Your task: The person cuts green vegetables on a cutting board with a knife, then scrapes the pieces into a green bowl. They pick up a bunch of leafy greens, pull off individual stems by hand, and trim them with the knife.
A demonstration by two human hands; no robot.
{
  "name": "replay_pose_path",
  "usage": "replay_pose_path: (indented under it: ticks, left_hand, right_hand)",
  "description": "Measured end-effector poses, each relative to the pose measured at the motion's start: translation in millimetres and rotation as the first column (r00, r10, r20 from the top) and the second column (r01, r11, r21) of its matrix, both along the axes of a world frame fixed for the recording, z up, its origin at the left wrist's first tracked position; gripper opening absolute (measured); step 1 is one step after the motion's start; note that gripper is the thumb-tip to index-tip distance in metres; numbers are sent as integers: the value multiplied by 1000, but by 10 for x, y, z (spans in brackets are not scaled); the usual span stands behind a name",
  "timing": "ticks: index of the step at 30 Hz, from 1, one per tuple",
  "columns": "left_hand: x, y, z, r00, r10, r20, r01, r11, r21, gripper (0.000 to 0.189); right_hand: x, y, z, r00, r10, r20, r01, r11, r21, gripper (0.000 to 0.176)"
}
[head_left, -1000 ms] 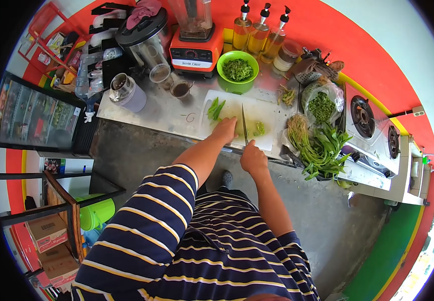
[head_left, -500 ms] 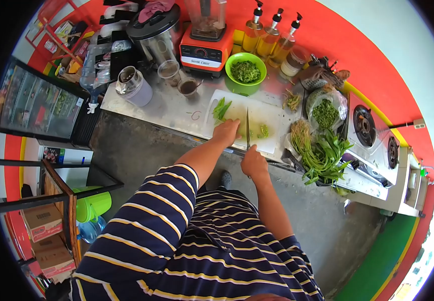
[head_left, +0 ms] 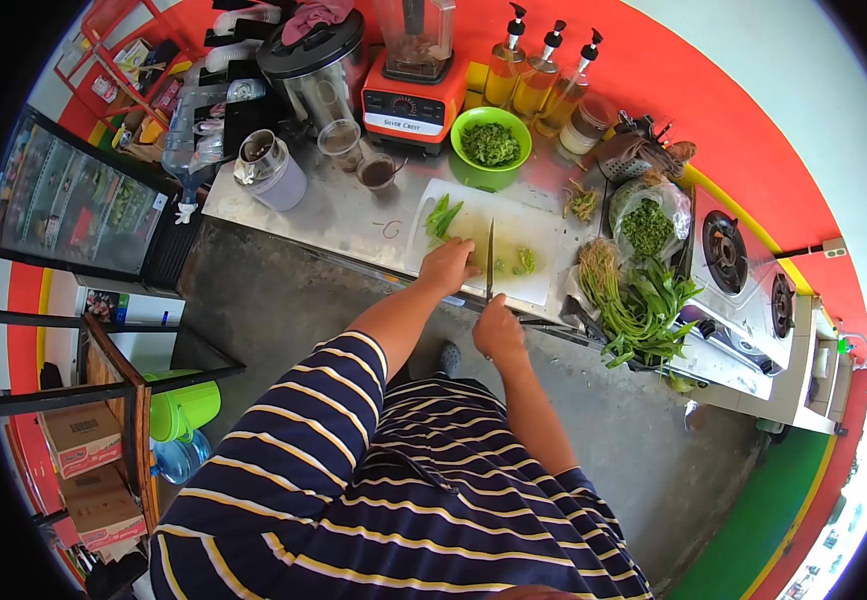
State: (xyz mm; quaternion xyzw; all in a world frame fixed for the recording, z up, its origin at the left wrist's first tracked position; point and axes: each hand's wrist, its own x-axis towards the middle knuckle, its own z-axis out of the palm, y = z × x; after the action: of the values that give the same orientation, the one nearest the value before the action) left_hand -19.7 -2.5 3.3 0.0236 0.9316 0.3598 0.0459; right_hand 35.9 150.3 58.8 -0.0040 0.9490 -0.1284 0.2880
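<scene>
My left hand [head_left: 448, 268] is closed with curled fingers at the left part of the white cutting board [head_left: 536, 218]. It presses on a bunch of leafy greens [head_left: 442, 218], whose leaves stick out beyond the knuckles; the stems under the fingers are mostly hidden. In my right hand [head_left: 499, 328] is the handle of a knife [head_left: 490, 255], its blade pointing away from me over the board, just right of my left fingers. Small chopped green pieces [head_left: 524, 261] lie right of the blade.
Behind the board stands a green bowl [head_left: 520, 150] of chopped greens. Long-stemmed greens [head_left: 643, 305] and a plastic bag of chopped leaves [head_left: 648, 228] lie to the right, beside the stove [head_left: 753, 280]. A blender [head_left: 408, 105], oil bottles [head_left: 533, 85] and cups [head_left: 376, 174] line the back.
My right hand and the knife have shifted slightly left, nearer my left fingers. My left hand stays in almost the same place on the greens.
</scene>
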Motion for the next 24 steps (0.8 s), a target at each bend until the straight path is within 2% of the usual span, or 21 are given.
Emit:
replay_pose_path:
  ticks: [3, 9, 11, 15, 22, 24]
  left_hand:
    - [27, 0, 28, 1000, 10, -2, -10, 1000, -11, 31]
    - [121, 36, 5, 997, 54, -46, -52, 998, 41, 25]
    - [164, 46, 4, 993, 79, -89, -74, 995, 64, 24]
    - [187, 49, -50, 980, 107, -168, -87, 989, 123, 20]
    - [133, -23, -188, 984, 101, -144, -72, 978, 194, 13]
    - [121, -48, -213, 988, 108, -111, -70, 950, 305, 14]
  right_hand:
    - [44, -23, -143, 999, -50, -9, 50, 999, -3, 39]
    - [-182, 87, -59, 998, 57, -40, -58, 998, -26, 42]
    - [-82, 89, -77, 1000, 7, -15, -8, 994, -107, 36]
    - [73, -8, -112, 998, -49, -37, 45, 992, -115, 35]
    - [-339, 55, -2, 999, 52, -17, -53, 997, -63, 38]
    - [-356, 43, 50, 996, 84, 18, -83, 995, -46, 40]
